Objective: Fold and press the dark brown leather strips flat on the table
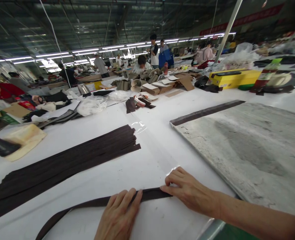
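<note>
A long, narrow dark brown strip (pixel 152 194), seemingly fabric, runs across the white table at the front, its left part curving toward the near edge. My left hand (pixel 121 215) lies over the strip with fingers stretched out, the fingertips pressing it down. At the strip's right end, my right hand (pixel 187 190) pinches it between thumb and curled fingers. Beyond both hands, a layered bundle of similar dark strips (pixel 72 165) is spread flat on the left side of the table.
A grey, stained board (pixel 247 150) with a dark strip (pixel 207 112) along its far edge lies right. Far left is a black-handled tool (pixel 2 145) on a yellowish block. A yellow box (pixel 234 79), a bottle (pixel 266 76) and brown scraps (pixel 162 85) stand farther back, with people beyond.
</note>
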A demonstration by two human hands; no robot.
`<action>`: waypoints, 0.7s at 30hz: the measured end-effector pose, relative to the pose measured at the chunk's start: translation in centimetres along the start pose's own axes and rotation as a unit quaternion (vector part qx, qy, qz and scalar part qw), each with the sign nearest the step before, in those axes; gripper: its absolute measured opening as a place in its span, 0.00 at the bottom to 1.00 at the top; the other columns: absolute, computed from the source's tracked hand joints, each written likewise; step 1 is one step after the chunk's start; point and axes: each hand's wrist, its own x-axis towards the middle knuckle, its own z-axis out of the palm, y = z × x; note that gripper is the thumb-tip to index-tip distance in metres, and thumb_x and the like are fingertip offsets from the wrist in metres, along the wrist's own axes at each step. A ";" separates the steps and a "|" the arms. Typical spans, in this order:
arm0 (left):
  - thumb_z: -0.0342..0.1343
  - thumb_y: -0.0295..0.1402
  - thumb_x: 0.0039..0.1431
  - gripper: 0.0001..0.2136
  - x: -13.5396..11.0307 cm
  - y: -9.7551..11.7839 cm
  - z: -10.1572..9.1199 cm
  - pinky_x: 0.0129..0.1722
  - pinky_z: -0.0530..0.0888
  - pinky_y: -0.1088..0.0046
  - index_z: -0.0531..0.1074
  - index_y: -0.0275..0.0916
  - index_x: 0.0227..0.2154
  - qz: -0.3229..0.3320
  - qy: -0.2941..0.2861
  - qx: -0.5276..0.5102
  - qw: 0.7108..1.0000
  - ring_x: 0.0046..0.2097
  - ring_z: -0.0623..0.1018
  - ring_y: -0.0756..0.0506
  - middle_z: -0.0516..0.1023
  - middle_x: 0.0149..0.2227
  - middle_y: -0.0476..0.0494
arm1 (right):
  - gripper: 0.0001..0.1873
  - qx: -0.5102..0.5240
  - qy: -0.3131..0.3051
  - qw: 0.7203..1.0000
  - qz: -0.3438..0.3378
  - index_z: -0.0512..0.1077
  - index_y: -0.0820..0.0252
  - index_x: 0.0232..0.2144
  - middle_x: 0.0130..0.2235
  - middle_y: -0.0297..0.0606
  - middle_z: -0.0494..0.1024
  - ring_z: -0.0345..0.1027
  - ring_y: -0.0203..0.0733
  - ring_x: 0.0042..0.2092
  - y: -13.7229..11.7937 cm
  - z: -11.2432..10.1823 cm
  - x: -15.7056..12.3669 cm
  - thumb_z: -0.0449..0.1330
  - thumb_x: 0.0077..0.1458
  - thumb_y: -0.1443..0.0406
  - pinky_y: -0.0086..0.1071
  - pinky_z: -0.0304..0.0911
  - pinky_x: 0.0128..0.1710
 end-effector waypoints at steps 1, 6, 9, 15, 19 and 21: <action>0.42 0.25 0.66 0.20 0.3 0.2 0.0 0.47 0.72 0.70 0.64 0.35 0.58 0.006 0.003 -0.008 1.000 0.49 0.72 0.44 0.72 0.51 0.39 | 0.16 -0.001 -0.001 1.000 0.003 0.70 0.59 0.47 0.38 0.40 0.70 0.59 0.40 0.38 0.0 0.0 0.0 0.45 0.66 0.73 0.37 0.51 0.41; 0.38 0.21 0.64 0.20 1.8 1.0 0.3 0.46 0.74 0.71 0.65 0.30 0.56 0.018 0.028 -0.033 0.999 0.48 0.74 0.45 0.75 0.47 0.39 | 0.17 0.000 0.000 1.000 0.027 0.71 0.58 0.45 0.37 0.39 0.70 0.59 0.40 0.38 0.2 0.3 0.0 0.45 0.65 0.74 0.37 0.50 0.41; 0.37 0.21 0.64 0.20 2.3 1.2 0.5 0.45 0.75 0.71 0.65 0.29 0.55 0.017 0.032 -0.033 0.999 0.47 0.75 0.45 0.76 0.46 0.38 | 0.16 0.004 -0.003 0.999 0.040 0.71 0.57 0.45 0.37 0.38 0.70 0.59 0.40 0.38 0.4 0.3 0.0 0.46 0.65 0.74 0.37 0.50 0.41; 0.38 0.24 0.67 0.18 2.4 0.9 0.9 0.43 0.76 0.70 0.63 0.26 0.56 0.030 0.012 -0.059 0.998 0.44 0.76 0.44 0.76 0.45 0.37 | 0.18 -0.001 -0.010 0.998 0.057 0.71 0.52 0.47 0.36 0.37 0.69 0.58 0.41 0.38 0.6 0.0 0.2 0.46 0.65 0.73 0.36 0.49 0.40; 0.37 0.26 0.68 0.19 2.4 0.9 1.3 0.43 0.76 0.70 0.62 0.26 0.57 0.031 0.009 -0.060 0.998 0.44 0.75 0.44 0.76 0.45 0.37 | 0.18 -0.006 -0.016 0.999 0.049 0.71 0.50 0.47 0.36 0.37 0.69 0.56 0.40 0.38 0.4 -0.1 0.2 0.47 0.65 0.73 0.36 0.48 0.39; 0.38 0.27 0.69 0.19 2.3 0.9 1.4 0.44 0.75 0.70 0.62 0.27 0.57 0.032 0.008 -0.052 0.998 0.44 0.74 0.44 0.76 0.45 0.38 | 0.17 -0.012 -0.015 0.999 0.043 0.71 0.51 0.46 0.36 0.37 0.69 0.56 0.40 0.38 0.3 -0.1 0.1 0.47 0.65 0.73 0.37 0.48 0.39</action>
